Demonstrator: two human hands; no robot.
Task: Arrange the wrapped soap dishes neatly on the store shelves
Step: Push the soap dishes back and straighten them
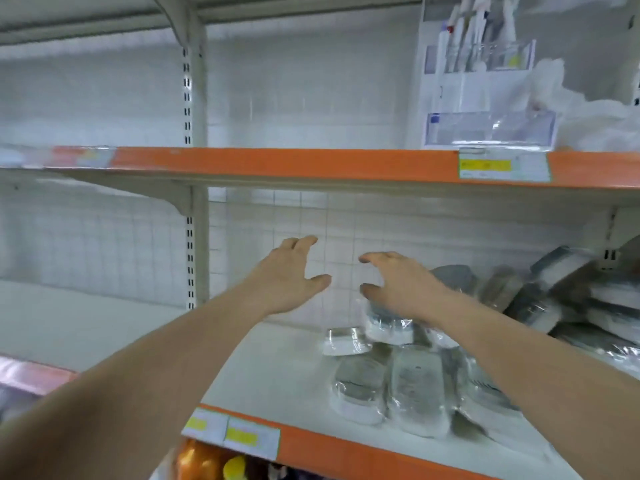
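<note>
The frame is blurred, and the right arm hides part of the wrapped soap dishes (391, 379) (a loose pile). Both the left hand (287, 275) and the right hand (398, 282) have fingers spread and hold nothing; the dishes lie below the right fingers (372, 258).

Wrapped soap dishes (391, 382) lie on the lower shelf (277, 368), below and just before the right hand (398, 285). A further heap (568, 299) lies to its right. The left hand (287, 275) hangs just left of it, above the shelf.
</note>
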